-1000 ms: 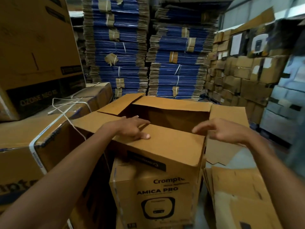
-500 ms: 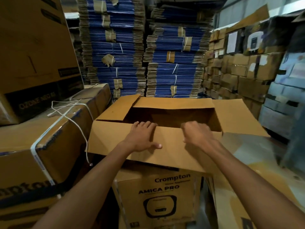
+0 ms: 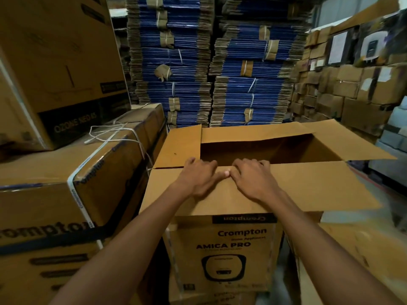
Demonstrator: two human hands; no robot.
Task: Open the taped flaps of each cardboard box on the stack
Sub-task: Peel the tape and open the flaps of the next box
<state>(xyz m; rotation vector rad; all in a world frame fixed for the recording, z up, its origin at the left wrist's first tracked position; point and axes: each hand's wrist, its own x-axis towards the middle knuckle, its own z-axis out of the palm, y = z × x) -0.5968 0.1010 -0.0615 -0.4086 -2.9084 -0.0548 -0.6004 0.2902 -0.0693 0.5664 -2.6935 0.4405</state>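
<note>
The near flap (image 3: 308, 186) of the top box (image 3: 275, 150) is being gripped along its fold by the left hand (image 3: 198, 179) and the right hand (image 3: 253, 179). They are being held side by side with the thumbs touching. The fingers of both are being curled over the rim into the opening, so neither hand is lying flat. The box is being carried on the top of the lower box (image 3: 224, 245) of the stack, and its front face is being hidden by the flap. By the look of it, the flap is being pressed outward and down. For a clean fold, pressure is best being spread along the whole crease, not bunched left of its middle, while the box is being steadied against tipping off the stack. The opening is pointing upward, its long axis is running left to right, and the left flap (image 3: 178, 146), far flap (image 3: 253, 134) and right flap (image 3: 352, 146) are being splayed outward
</note>
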